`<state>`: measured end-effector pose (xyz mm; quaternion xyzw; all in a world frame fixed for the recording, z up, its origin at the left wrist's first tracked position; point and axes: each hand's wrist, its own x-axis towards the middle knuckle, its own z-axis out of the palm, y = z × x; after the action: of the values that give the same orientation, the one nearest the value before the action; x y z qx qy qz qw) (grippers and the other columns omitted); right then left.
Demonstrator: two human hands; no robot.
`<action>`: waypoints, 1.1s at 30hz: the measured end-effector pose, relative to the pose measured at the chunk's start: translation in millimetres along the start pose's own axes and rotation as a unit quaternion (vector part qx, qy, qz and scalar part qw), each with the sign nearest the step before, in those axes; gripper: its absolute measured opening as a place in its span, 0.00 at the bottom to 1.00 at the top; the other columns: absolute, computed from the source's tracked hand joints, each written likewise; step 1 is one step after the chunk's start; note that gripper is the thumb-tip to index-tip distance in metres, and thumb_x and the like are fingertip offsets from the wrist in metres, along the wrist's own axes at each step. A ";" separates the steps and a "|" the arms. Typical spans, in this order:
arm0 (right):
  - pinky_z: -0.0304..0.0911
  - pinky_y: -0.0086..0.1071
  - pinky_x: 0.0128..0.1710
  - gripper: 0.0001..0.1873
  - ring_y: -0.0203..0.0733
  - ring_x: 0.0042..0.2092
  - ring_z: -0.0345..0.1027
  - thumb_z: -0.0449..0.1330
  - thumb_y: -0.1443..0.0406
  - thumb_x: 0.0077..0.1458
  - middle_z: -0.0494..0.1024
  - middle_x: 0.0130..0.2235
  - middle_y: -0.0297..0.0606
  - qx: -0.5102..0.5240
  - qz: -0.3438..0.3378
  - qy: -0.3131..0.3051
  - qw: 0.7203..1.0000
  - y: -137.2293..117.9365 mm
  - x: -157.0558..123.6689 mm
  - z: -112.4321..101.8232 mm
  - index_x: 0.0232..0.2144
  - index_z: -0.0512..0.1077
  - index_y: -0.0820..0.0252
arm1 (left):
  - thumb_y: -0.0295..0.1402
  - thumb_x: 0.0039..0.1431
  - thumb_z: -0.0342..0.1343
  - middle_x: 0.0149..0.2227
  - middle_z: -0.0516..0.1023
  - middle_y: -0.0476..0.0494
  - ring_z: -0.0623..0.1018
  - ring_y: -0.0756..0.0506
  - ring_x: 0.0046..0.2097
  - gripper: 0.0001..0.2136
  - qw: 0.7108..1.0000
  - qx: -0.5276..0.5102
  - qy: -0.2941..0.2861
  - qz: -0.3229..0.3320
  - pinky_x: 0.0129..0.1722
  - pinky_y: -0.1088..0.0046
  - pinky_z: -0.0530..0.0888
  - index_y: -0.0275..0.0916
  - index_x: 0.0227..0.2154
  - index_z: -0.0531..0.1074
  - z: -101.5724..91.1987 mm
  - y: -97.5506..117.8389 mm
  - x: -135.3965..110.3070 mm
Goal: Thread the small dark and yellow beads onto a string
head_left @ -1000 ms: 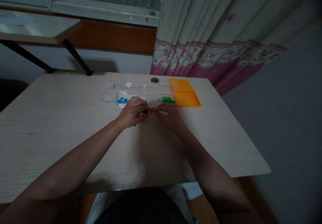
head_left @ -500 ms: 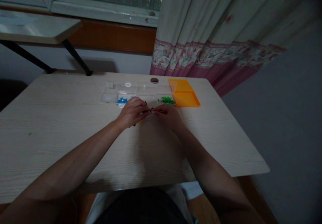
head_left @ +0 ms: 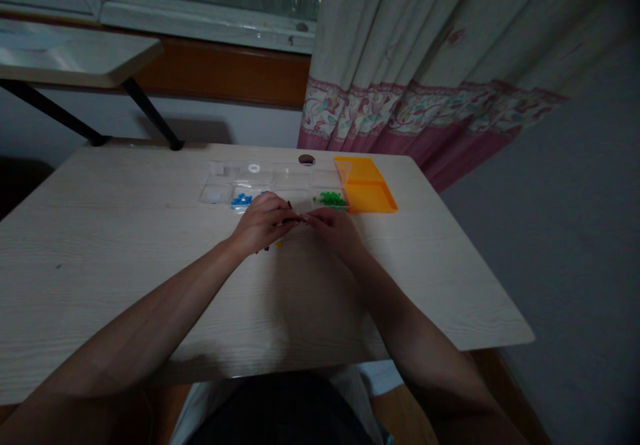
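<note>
My left hand (head_left: 267,222) and my right hand (head_left: 336,230) meet fingertip to fingertip above the table, both closed in a pinch. What they hold between them is too small and dark to name. Just beyond them lies a clear plastic compartment box (head_left: 291,177). Small blue pieces (head_left: 242,200) sit in a front compartment on its left, partly behind my left hand. Small green pieces (head_left: 331,198) fill a front compartment at the right, beyond my right hand. Under my left hand a few dark bits (head_left: 266,249) and a yellow bit (head_left: 279,244) show on the table.
An open orange tray (head_left: 371,197) stands right of the clear box. A dark oval hole (head_left: 307,159) is near the pale wooden table's (head_left: 125,232) back edge. A raised shelf (head_left: 75,62) on black legs is at the back left, a curtain (head_left: 390,65) behind the table.
Both hands stay in nearly the same place, with only a slight shift of the fingertips where they meet. The box and the pieces have not visibly moved.
</note>
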<state>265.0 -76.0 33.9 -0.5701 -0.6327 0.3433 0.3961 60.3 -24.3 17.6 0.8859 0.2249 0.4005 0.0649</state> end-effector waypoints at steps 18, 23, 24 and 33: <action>0.64 0.31 0.37 0.13 0.39 0.34 0.72 0.58 0.58 0.57 0.80 0.31 0.36 -0.050 -0.003 0.044 0.998 -0.5 1.5 -3.2 0.31 0.78 0.60 | 0.35 0.62 0.56 0.36 0.78 0.45 0.73 0.45 0.42 0.06 0.997 0.025 0.018 -0.067 0.46 0.63 0.69 0.42 0.37 0.78 -1.3 -2.6 0.0; 0.65 0.33 0.40 0.11 0.40 0.38 0.71 0.59 0.61 0.57 0.79 0.36 0.40 -0.113 -0.033 0.088 0.989 9.6 2.1 -2.7 0.35 0.78 0.60 | 0.35 0.61 0.57 0.35 0.77 0.45 0.73 0.44 0.42 0.05 0.989 0.055 0.073 -0.119 0.46 0.62 0.69 0.43 0.35 0.78 -0.3 -5.2 -0.6; 0.65 0.34 0.42 0.10 0.41 0.39 0.71 0.59 0.62 0.57 0.79 0.37 0.40 -0.133 -0.043 0.088 0.986 10.9 1.9 -2.7 0.36 0.78 0.60 | 0.35 0.61 0.57 0.35 0.77 0.46 0.72 0.44 0.42 0.05 0.986 0.061 0.081 -0.128 0.46 0.62 0.69 0.43 0.35 0.77 0.1 -6.0 -1.0; 0.63 0.37 0.48 0.12 0.44 0.44 0.69 0.57 0.67 0.56 0.78 0.39 0.43 -0.295 -0.080 0.018 0.952 11.6 -2.6 -2.2 0.41 0.78 0.60 | 0.34 0.59 0.59 0.37 0.75 0.46 0.70 0.43 0.45 0.03 0.973 0.083 0.101 -0.189 0.47 0.60 0.68 0.43 0.34 0.78 4.7 -15.7 -5.6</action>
<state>272.3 -77.3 24.3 -0.6151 -0.7419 0.0982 0.2482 55.1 -12.6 6.0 0.7845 0.4259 0.4487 0.0428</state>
